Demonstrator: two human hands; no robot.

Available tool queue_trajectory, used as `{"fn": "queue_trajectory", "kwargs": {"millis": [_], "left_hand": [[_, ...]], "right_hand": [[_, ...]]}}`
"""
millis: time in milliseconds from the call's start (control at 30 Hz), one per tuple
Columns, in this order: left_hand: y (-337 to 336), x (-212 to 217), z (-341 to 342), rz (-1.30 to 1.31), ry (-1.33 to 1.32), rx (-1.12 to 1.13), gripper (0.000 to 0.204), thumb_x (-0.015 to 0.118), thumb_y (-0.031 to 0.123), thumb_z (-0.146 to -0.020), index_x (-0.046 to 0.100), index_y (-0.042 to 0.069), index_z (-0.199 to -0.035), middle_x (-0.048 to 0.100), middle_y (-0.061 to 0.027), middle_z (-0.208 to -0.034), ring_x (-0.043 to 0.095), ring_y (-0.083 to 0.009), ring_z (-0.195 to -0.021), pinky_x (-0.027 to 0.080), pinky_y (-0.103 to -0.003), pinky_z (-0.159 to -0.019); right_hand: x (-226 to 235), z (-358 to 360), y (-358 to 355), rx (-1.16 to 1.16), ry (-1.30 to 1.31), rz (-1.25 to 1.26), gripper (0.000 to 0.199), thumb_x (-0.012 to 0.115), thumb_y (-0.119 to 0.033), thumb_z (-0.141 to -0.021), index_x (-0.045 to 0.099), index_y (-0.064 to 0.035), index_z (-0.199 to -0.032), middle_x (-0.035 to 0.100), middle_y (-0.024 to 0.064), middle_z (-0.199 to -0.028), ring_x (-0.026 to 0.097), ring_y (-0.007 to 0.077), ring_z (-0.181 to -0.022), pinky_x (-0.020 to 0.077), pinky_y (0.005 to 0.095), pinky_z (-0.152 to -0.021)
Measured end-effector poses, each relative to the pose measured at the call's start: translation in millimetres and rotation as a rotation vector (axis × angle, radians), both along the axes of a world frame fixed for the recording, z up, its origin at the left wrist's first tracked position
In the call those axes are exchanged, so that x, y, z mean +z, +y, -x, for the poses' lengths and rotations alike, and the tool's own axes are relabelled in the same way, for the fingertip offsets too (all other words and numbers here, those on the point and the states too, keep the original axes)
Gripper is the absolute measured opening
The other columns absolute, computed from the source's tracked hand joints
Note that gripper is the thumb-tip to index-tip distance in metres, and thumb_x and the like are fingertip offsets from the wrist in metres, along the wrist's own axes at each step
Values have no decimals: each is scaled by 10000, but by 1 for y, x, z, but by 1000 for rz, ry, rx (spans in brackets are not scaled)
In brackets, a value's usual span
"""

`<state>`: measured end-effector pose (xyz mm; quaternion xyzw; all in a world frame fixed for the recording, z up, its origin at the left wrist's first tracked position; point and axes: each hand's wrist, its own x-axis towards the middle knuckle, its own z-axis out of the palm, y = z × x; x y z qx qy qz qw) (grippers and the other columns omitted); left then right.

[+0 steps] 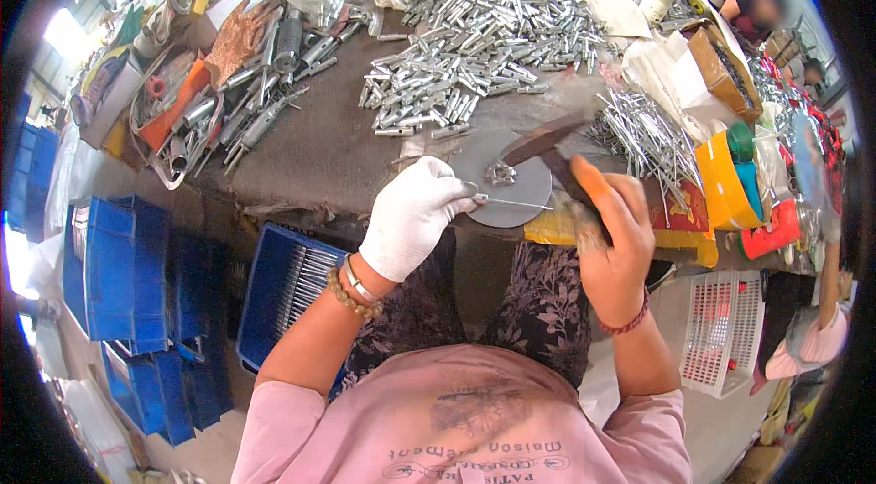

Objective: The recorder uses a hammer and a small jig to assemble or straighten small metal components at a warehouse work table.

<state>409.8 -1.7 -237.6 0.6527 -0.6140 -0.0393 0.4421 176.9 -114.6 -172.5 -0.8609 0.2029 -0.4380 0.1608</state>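
My left hand [406, 219], in a white knit glove, pinches the end of a thin metal rod [520, 204] that points right. The rod crosses the near part of a round grey disc [479, 160] on the bench. A small shiny metal piece [500, 174] sits in the disc's middle. My right hand [620, 242] is closed around the handle of a hammer [547, 139]. The hammer's dark head hangs over the disc's far right side, above and beside the metal piece; its blurred edges hide the exact gap. An orange covering wraps one right finger.
A broad heap of short metal tubes [484, 37] lies beyond the disc. Thin rods [648, 142] are piled at the right. Tools and an orange glove [242, 41] crowd the left. A blue bin [265, 292] of rods stands below the bench edge. Other people are at the far right.
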Motion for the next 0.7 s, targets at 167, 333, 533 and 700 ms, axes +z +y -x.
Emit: {"fn": "queue_trajectory", "kwargs": {"millis": [167, 333, 533, 700], "left_hand": [[0, 4, -1, -25, -40, -37, 212, 870, 45, -830, 806, 70, -1031, 680, -92, -967, 678, -281, -913, 553, -369, -825], [4, -1, -2, 20, -19, -41, 216, 863, 45, -839, 807, 75, -1045, 678, -91, -971, 678, -280, -912, 553, -364, -812], [-1, -5, -3, -16, -8, -35, 209, 851, 40, -849, 816, 79, -1051, 680, -87, -975, 678, -277, -909, 554, -360, -813], [2, -4, -4, -22, -33, -32, 210, 853, 53, -848, 816, 81, -1054, 683, -83, -973, 682, -271, -921, 551, -357, -824]], "right_hand": [[-39, 4, 7, 37, 214, 66, 518, 747, 27, -823, 787, -114, -1320, 673, 73, -1041, 719, 286, -901, 595, 388, -755], [-8, 3, 8, -19, 111, 144, 490, 749, 36, -810, 807, -101, -1277, 665, 79, -1036, 713, 293, -879, 596, 392, -767], [-39, 10, 10, -19, 270, 48, 508, 725, 80, -844, 771, -84, -1323, 668, 131, -1029, 715, 340, -911, 584, 402, -779], [-20, 5, -10, 24, 189, -158, 476, 706, 69, -891, 749, -81, -1340, 661, 153, -1016, 697, 364, -896, 568, 423, -793]]}}
